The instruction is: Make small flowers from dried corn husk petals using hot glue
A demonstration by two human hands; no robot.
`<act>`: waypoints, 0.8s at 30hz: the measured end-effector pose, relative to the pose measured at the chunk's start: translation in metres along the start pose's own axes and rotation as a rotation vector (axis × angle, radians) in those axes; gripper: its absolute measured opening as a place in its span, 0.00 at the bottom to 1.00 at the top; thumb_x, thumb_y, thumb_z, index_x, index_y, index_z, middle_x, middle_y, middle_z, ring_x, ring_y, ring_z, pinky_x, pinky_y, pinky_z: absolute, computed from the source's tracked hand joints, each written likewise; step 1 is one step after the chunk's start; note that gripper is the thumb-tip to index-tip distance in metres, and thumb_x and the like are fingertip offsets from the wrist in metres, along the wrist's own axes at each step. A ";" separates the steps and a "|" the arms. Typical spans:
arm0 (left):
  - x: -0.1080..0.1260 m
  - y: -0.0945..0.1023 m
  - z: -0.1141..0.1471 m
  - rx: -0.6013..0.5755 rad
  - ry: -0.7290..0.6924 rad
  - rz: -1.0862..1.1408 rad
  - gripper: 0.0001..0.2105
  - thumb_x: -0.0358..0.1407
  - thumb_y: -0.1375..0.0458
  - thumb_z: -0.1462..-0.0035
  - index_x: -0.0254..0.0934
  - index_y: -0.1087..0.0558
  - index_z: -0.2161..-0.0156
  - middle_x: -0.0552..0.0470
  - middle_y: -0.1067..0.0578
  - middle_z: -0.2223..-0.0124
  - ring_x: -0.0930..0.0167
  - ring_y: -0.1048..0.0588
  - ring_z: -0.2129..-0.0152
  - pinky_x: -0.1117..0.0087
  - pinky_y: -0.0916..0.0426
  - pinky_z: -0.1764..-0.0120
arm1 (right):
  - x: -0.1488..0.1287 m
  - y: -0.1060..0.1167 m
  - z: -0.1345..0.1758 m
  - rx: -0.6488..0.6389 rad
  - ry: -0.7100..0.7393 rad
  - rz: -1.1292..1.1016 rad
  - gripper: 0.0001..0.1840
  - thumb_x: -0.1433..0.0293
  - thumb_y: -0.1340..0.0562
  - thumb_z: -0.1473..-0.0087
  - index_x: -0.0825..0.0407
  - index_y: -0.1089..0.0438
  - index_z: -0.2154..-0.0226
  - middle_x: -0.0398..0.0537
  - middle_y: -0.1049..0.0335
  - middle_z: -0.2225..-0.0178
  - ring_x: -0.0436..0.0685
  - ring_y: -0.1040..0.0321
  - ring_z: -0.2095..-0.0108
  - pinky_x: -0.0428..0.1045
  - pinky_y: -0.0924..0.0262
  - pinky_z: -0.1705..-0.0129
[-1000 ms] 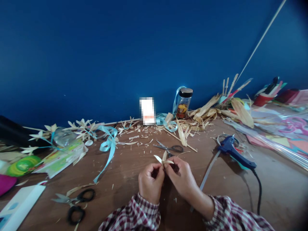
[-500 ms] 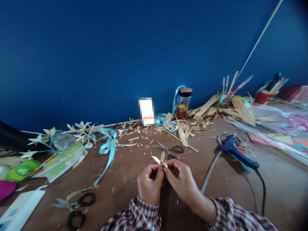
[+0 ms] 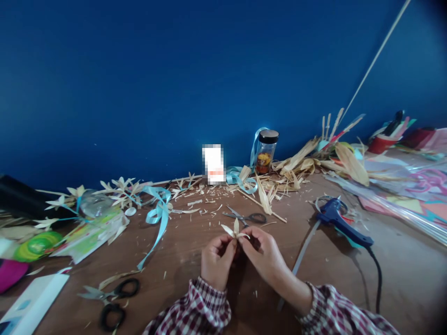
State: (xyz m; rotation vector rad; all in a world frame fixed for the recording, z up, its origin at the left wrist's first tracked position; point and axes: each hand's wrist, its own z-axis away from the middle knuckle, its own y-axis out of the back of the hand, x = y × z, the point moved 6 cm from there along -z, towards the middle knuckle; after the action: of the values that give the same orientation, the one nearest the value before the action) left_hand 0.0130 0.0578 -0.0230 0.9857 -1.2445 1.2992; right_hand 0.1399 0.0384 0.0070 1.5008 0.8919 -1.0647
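Note:
Between my two hands is a small corn husk flower (image 3: 236,229) with pale, pointed petals spread apart. My left hand (image 3: 217,260) pinches its base from the left, thumb against fingers. From the other side my right hand (image 3: 264,253) has thumb and fingertips on the same base and a right-hand petal. The fingers hide the flower's underside. Just beyond the hands lie small scissors (image 3: 246,216) with dark handles, slightly open. A blue glue gun (image 3: 344,223) rests to the right, its cord running toward me. Black-handled scissors (image 3: 110,298) lie open at the left front.
Corn husk scraps (image 3: 296,167) lie along the wall beside a lidded jar (image 3: 267,151). Finished-looking husk flowers (image 3: 122,190) and a light blue ribbon (image 3: 159,214) are at the left. A red cup (image 3: 382,142) of pens and plastic sheets (image 3: 401,204) occupy the right.
The flower's petals stand more spread, with the right petal now reaching out over my right fingertips. Both hands keep nearly the same place. The view has shifted slightly.

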 end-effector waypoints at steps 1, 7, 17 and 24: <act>-0.001 0.000 -0.001 0.001 0.007 0.014 0.08 0.36 0.37 0.56 0.33 0.26 0.72 0.54 0.26 0.79 0.74 0.30 0.82 0.76 0.35 0.76 | 0.000 -0.001 0.000 -0.006 0.004 -0.004 0.08 0.68 0.44 0.49 0.53 0.32 0.73 0.42 0.33 0.78 0.50 0.38 0.77 0.43 0.44 0.75; -0.001 -0.001 -0.003 -0.009 0.009 0.048 0.09 0.38 0.37 0.57 0.33 0.27 0.73 0.56 0.28 0.81 0.76 0.32 0.84 0.77 0.37 0.79 | -0.003 -0.001 0.000 -0.017 0.015 -0.077 0.07 0.67 0.44 0.48 0.53 0.34 0.71 0.44 0.32 0.75 0.51 0.36 0.74 0.44 0.42 0.72; 0.002 0.002 -0.001 0.048 0.052 0.038 0.08 0.37 0.37 0.57 0.33 0.26 0.72 0.55 0.25 0.78 0.75 0.28 0.83 0.75 0.32 0.78 | 0.003 -0.001 -0.001 -0.008 0.019 -0.101 0.06 0.66 0.43 0.48 0.52 0.36 0.72 0.42 0.35 0.76 0.51 0.37 0.75 0.44 0.42 0.72; -0.001 0.002 0.000 0.038 0.038 0.016 0.08 0.36 0.38 0.56 0.33 0.26 0.71 0.55 0.26 0.79 0.75 0.29 0.83 0.77 0.33 0.79 | 0.002 0.001 -0.001 -0.008 0.010 -0.055 0.05 0.67 0.43 0.49 0.52 0.37 0.73 0.41 0.36 0.77 0.50 0.38 0.75 0.43 0.43 0.72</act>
State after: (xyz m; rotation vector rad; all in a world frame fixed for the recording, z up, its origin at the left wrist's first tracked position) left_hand 0.0113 0.0576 -0.0237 0.9760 -1.2045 1.3524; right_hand 0.1416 0.0394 0.0054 1.4832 0.9476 -1.0931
